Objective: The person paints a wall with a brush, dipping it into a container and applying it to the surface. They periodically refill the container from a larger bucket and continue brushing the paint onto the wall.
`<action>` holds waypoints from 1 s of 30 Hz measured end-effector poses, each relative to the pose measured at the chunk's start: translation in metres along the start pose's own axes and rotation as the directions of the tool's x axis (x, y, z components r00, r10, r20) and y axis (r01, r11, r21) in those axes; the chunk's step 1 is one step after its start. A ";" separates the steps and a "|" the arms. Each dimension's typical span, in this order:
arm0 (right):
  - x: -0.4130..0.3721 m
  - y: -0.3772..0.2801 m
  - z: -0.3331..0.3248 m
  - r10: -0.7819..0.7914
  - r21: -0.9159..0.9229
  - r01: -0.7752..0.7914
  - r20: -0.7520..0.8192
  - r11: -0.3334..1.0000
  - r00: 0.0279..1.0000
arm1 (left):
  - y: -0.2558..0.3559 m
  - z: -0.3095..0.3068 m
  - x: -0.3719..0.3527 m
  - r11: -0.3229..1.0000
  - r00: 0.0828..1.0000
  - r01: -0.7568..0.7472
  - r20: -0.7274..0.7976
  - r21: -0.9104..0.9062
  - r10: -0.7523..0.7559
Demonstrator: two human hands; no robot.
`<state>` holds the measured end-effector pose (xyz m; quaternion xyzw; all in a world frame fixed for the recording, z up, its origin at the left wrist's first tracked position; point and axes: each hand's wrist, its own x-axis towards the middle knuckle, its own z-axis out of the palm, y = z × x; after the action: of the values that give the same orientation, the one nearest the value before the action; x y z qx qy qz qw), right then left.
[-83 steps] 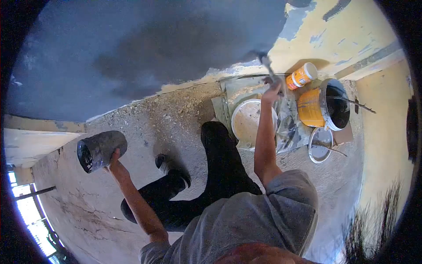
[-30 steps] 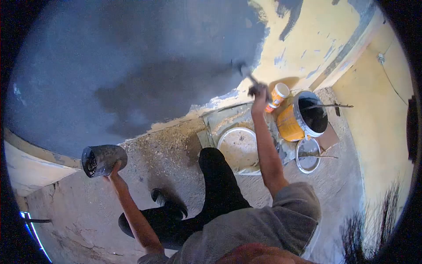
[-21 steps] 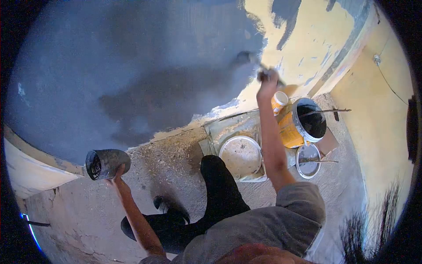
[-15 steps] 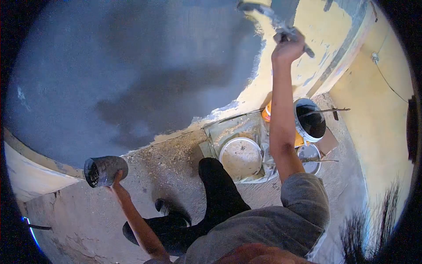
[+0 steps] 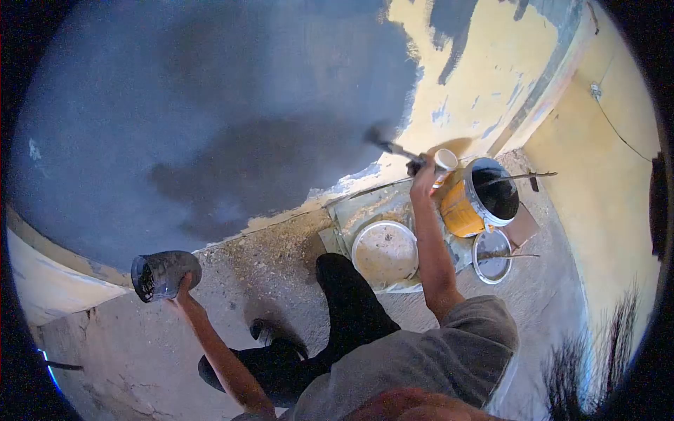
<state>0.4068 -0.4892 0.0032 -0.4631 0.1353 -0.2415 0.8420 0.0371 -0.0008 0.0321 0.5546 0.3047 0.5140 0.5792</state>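
Left hand [image 5: 182, 292]: closed on the side of a dark cylindrical container [image 5: 168, 275], out over the floor at the left. Container lies tilted in view, mouth to the left; dark streaks and residue on its inner wall. Contents hard to make out.

Right hand [image 5: 423, 177]: closed round the handle of a paintbrush [image 5: 397, 149], well apart from the left. Brush head blurred, in front of the dark grey coat on the wall [image 5: 295, 84], near the coat's ragged edge; whether bristles touch, cannot tell. Right of that edge, wall is pale yellow with grey strokes and patches.

Just beside the right hand, small white-and-orange tub [image 5: 445, 160], partly hidden by the hand. Next to it, larger yellow bucket [image 5: 463, 210], white rim, dark inside, a stick [image 5: 537, 175] across its mouth and out past the rim. Below the bucket in view, round grey lid [image 5: 492, 257] with white rim, thin twig [image 5: 521, 256] over it; flat brown piece [image 5: 521, 229] beside.

Left of the right forearm, round white lid [image 5: 385, 251], pale and speckled, on a greenish sheet [image 5: 351, 205] by the wall foot. Rough concrete floor [image 5: 158, 344], pale crumbs thick along the wall. Person's dark-trousered knee [image 5: 338, 274] near the white lid.
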 end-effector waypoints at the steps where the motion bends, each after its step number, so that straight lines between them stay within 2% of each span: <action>1: -0.001 -0.001 -0.007 -0.024 -0.091 0.022 -0.016 0.996 1.000 | -0.005 0.001 0.004 1.000 1.000 -0.006 0.019 -0.031 0.006; 2: 0.006 -0.004 -0.004 -0.033 -0.080 0.032 -0.013 0.996 0.999 | -0.008 0.000 0.008 0.998 0.999 -0.014 0.036 -0.059 0.016; 4: 0.028 -0.010 0.005 -0.003 0.083 0.001 0.030 0.997 1.000 | -0.026 -0.008 0.019 0.996 0.998 -0.011 0.064 -0.089 0.017; 5: 0.051 -0.016 0.016 -0.067 0.088 0.058 0.112 0.994 0.991 | -0.032 -0.008 0.022 0.993 0.996 -0.003 0.091 -0.115 0.014; 6: 0.068 -0.037 0.043 -0.046 0.126 0.045 0.004 0.991 0.999 | -0.025 -0.003 0.016 0.993 0.995 -0.003 0.096 -0.118 0.015; 7: 0.056 -0.081 0.084 -0.237 0.218 0.235 -0.020 0.947 0.971 | -0.011 0.006 0.006 0.993 0.998 -0.013 0.052 -0.116 0.020; 8: 0.060 -0.113 0.107 -0.350 0.251 0.323 0.071 0.912 0.934 | -0.003 0.012 0.001 0.993 1.000 -0.025 0.007 -0.112 0.026; 9: 0.067 -0.141 0.136 -0.423 0.305 0.419 -0.057 0.855 0.904 | -0.005 0.010 0.004 0.993 1.000 -0.028 0.009 -0.111 0.029; 10: 0.060 -0.177 0.150 -0.483 0.375 0.425 0.071 0.824 0.873 | -0.011 0.006 0.007 0.995 0.999 -0.041 0.030 -0.095 0.044; 11: 0.072 -0.203 0.163 -0.452 0.465 0.350 0.126 0.813 0.883 | -0.016 0.003 0.009 0.995 0.997 -0.053 0.051 -0.081 0.057; 12: 0.065 -0.233 0.177 -0.517 0.491 0.432 0.046 0.757 0.855 | -0.018 0.001 0.010 0.996 0.997 -0.049 0.052 -0.080 0.053; 13: 0.069 -0.249 0.183 -0.577 0.546 0.465 0.041 0.697 0.816 | -0.017 -0.002 0.011 0.997 0.996 -0.052 0.065 -0.055 0.055; 15: 0.034 -0.266 0.186 -0.568 0.550 0.465 0.020 0.694 0.823 | -0.018 -0.005 0.010 0.998 0.995 -0.052 0.079 -0.031 0.055; 17: 0.029 -0.261 0.186 -0.688 0.518 0.574 0.040 0.634 0.724 | -0.018 -0.008 0.010 0.999 0.996 0.002 0.087 -0.039 0.001; 18: 0.041 -0.241 0.179 -0.690 0.436 0.600 0.070 0.671 0.720 | -0.017 -0.008 0.010 0.999 0.996 0.001 0.090 -0.041 0.003; 19: 0.069 -0.205 0.161 -0.578 0.424 0.467 0.181 0.776 0.796 | -0.017 -0.008 0.008 1.000 0.998 -0.004 0.056 -0.013 0.004; 20: 0.097 -0.158 0.136 -0.590 -0.041 0.612 0.220 0.790 0.777 | -0.016 -0.008 0.005 1.000 1.000 -0.004 0.020 0.012 0.003; 21: 0.119 -0.102 0.113 -0.652 -0.042 0.671 0.197 0.740 0.732 | -0.013 -0.006 0.004 1.000 1.000 0.000 0.021 0.008 0.000; 22: 0.124 -0.057 0.077 -0.702 -0.309 0.748 0.266 0.587 0.661 | -0.009 -0.005 0.002 1.000 1.000 -0.010 0.026 0.006 0.009; 23: 0.061 -0.073 0.068 -0.290 0.169 0.264 0.151 0.950 0.945 | -0.007 -0.005 0.000 1.000 0.999 -0.020 0.025 0.002 0.020; 24: 0.037 -0.068 0.043 -0.226 -0.074 0.236 0.125 0.969 0.966 | -0.007 -0.005 0.000 1.000 1.000 -0.021 0.015 -0.007 0.021; 25: 0.093 0.003 -0.002 -0.289 0.072 0.281 0.151 0.957 0.945 | -0.008 -0.006 0.000 1.000 1.000 -0.001 0.014 -0.002 0.001; 27: 0.005 -0.047 -0.003 -0.075 -0.309 0.050 -0.070 0.950 0.995 | -0.010 -0.006 0.000 1.000 1.000 0.016 0.012 -0.004 -0.016; 28: 0.005 -0.047 -0.006 -0.084 -0.302 0.062 -0.062 0.951 0.995 | -0.012 -0.003 0.001 0.999 0.999 0.021 0.031 -0.027 -0.021; 30: 0.013 -0.039 -0.016 -0.032 -0.173 0.029 -0.019 0.984 0.999 | -0.012 0.001 -0.001 0.998 0.998 0.032 0.052 -0.048 -0.029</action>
<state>0.3990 -0.5255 0.0277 -0.5338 0.1576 -0.2467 0.7933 0.0410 -0.0001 0.0206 0.5485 0.2855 0.4980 0.6080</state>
